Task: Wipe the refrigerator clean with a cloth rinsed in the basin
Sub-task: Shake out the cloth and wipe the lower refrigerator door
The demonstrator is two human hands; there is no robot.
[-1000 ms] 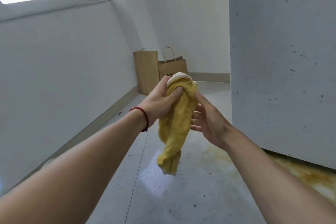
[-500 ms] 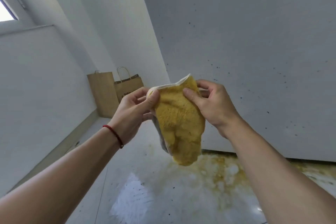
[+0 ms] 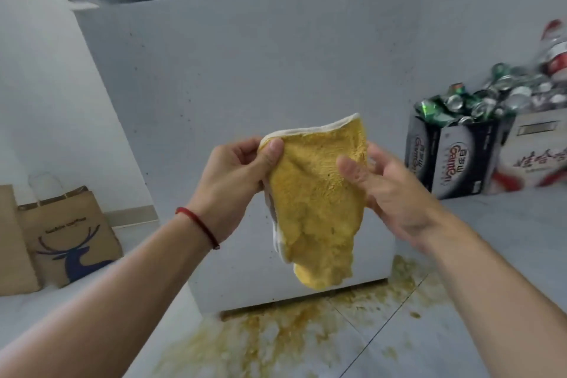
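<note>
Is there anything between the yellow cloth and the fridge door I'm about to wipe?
Nothing visible. Both hands hold the cloth in open air before the refrigerator door; boxes and bags sit off to the sides.

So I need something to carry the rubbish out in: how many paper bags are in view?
2, both by the wall left of the refrigerator: a deer-print bag and a plain bag, cut off by the frame's left edge.

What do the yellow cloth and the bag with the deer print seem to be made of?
Yellow cloth: looks like terry or microfibre, with a fuzzy nubbly pile and pale stitched edging. Deer-print bag: likely matte brown kraft paper, stiff and creased.
</note>
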